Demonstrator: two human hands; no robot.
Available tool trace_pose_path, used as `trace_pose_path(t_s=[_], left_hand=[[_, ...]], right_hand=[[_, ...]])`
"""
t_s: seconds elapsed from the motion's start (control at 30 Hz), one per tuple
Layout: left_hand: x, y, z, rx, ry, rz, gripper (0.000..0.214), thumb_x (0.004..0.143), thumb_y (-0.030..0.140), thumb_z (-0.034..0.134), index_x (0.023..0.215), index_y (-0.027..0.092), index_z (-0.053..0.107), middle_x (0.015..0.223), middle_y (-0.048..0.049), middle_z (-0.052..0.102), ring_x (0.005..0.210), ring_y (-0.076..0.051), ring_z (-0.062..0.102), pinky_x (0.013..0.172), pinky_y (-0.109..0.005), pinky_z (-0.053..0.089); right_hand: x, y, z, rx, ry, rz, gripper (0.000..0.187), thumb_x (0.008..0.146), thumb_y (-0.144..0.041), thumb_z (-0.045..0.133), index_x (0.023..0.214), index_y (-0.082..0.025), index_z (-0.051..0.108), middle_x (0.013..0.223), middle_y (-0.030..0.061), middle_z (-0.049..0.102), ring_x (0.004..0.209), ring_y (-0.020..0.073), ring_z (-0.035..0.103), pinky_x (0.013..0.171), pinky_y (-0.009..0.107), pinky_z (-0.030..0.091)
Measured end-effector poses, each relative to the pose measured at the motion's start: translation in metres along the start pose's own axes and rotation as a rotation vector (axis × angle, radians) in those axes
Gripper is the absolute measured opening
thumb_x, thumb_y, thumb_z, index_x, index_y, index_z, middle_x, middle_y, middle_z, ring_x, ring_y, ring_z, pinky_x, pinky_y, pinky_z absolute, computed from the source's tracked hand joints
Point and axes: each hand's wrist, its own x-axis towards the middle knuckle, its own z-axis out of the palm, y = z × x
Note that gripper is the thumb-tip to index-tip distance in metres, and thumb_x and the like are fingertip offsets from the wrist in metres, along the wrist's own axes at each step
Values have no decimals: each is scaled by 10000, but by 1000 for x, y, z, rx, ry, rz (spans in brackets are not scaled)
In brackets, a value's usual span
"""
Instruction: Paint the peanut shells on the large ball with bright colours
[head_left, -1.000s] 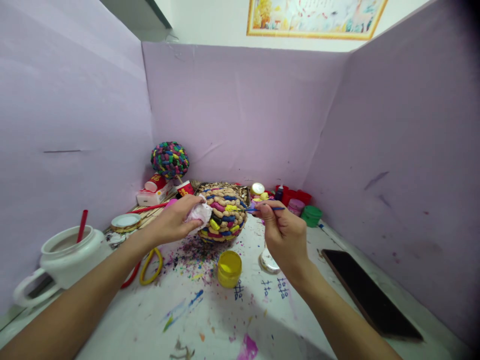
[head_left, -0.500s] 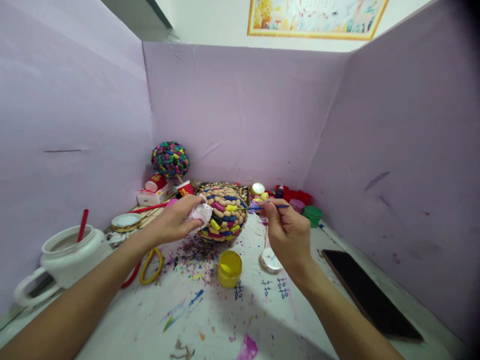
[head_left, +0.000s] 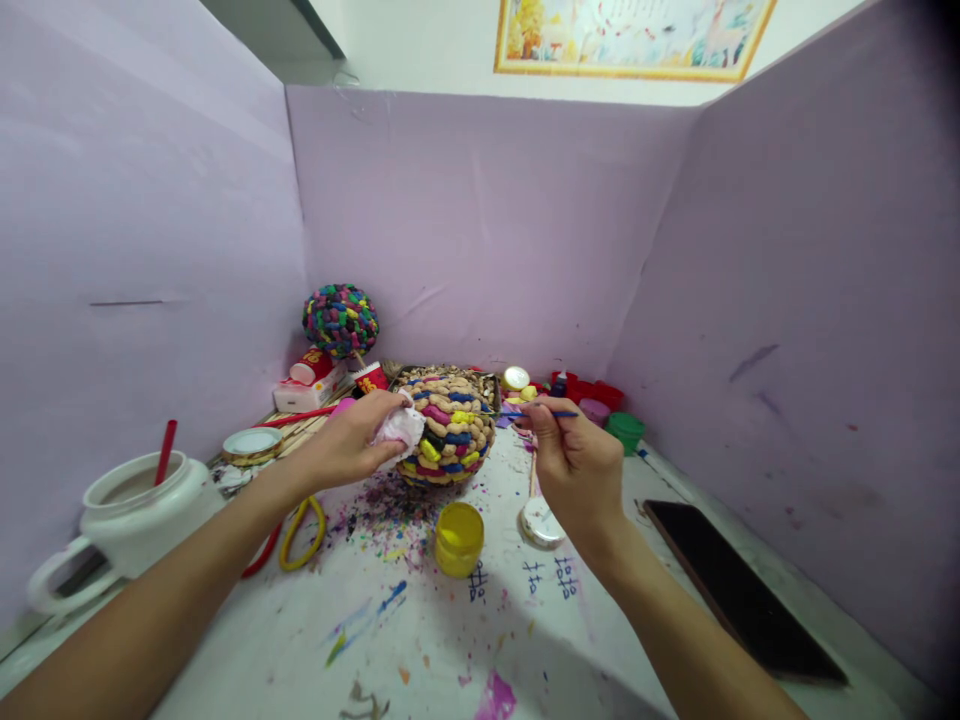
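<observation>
A ball covered in peanuts (head_left: 457, 440), partly painted blue, yellow, magenta and black, rests on the white tabletop. My left hand (head_left: 364, 435) grips a crumpled white tissue (head_left: 401, 428) against the ball's left side. Pinched in my right hand (head_left: 574, 455) is a thin blue paintbrush (head_left: 540, 413), its tip pointing left at the ball's upper right; whether it touches cannot be told. Below the ball stands an uncapped jar of yellow paint (head_left: 459, 540). Near my right wrist lies a round lid (head_left: 540, 522).
A finished multicoloured ball (head_left: 341, 320) stands at the back left. A tray of peanuts (head_left: 480, 380) sits behind the ball. At left is a white mug (head_left: 150, 510), by yellow-handled scissors (head_left: 304, 535). Paint pots (head_left: 624, 432) line the back right; a phone (head_left: 739, 585) lies at right.
Almost nothing differs. My right hand and the paintbrush have shifted very slightly; my left hand stays on the ball with the tissue.
</observation>
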Motion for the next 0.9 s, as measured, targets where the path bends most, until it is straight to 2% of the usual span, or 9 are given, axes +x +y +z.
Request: trace_pose_path(t_s=[0.33, 0.5, 0.9], left_hand=[[0, 1, 0, 0, -1, -8, 432, 824, 335, 557, 1217, 174, 475, 1243, -126, 569, 1150, -282, 535, 987, -416, 422], [0, 0, 0, -5, -8, -5, 429, 823, 327, 559, 1220, 194, 465, 1239, -120, 570, 1148, -281, 533, 983, -428, 421], [1, 1, 0, -8, 1, -16, 437, 815, 328, 564, 1222, 202, 472, 1234, -112, 579, 1138, -283, 545, 976, -422, 431]], right_hand=[[0, 0, -1, -13, -20, -12, 220, 899, -265, 491, 821, -143, 656, 735, 94, 727, 634, 205, 691, 536, 293, 502], [0, 0, -1, 4, -30, 28, 215, 899, -283, 485, 820, -174, 653, 731, 66, 723, 645, 190, 690, 547, 286, 503], [2, -2, -2, -4, -24, 26, 198, 890, -267, 495, 791, -185, 646, 691, 44, 711, 609, 175, 676, 526, 269, 487]])
